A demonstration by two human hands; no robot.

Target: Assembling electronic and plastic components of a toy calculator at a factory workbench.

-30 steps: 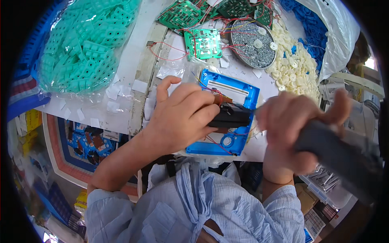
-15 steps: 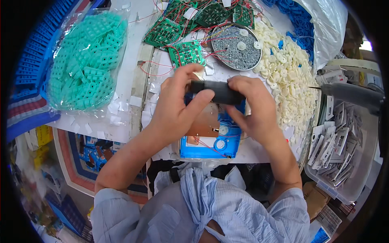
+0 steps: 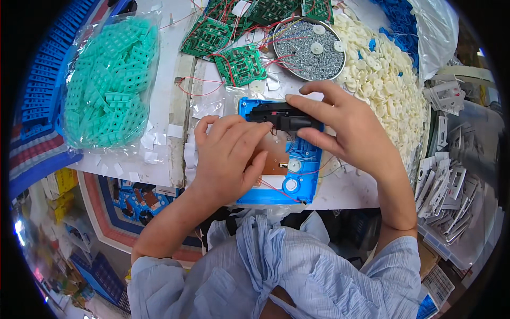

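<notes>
In front of me lies a blue plastic casing (image 3: 313, 173) with a brown circuit board (image 3: 270, 159), a small round white part and thin red wires inside. A black plastic mechanism (image 3: 281, 117) sits across its far end, its detailed side showing. My right hand (image 3: 348, 119) grips the mechanism's right end between thumb and fingers. My left hand (image 3: 228, 154) reaches over the casing's left side, fingers stretched out and thumb apart. Its index fingertip is at the mechanism's near edge, by a short wire. Whether the mechanism is seated in the casing, I cannot tell.
Green circuit boards (image 3: 241, 65) with red wires lie beyond the casing, beside a round tray of screws (image 3: 289, 69). Cream plastic discs (image 3: 377, 80) are heaped right. A bag of turquoise parts (image 3: 111, 85) lies left. A clear bin (image 3: 457, 239) holds white pieces at the right.
The black mechanism has come down from both raised hands onto the casing's far end and been turned, showing its detailed side. My left hand has let go and moved nearer me.
</notes>
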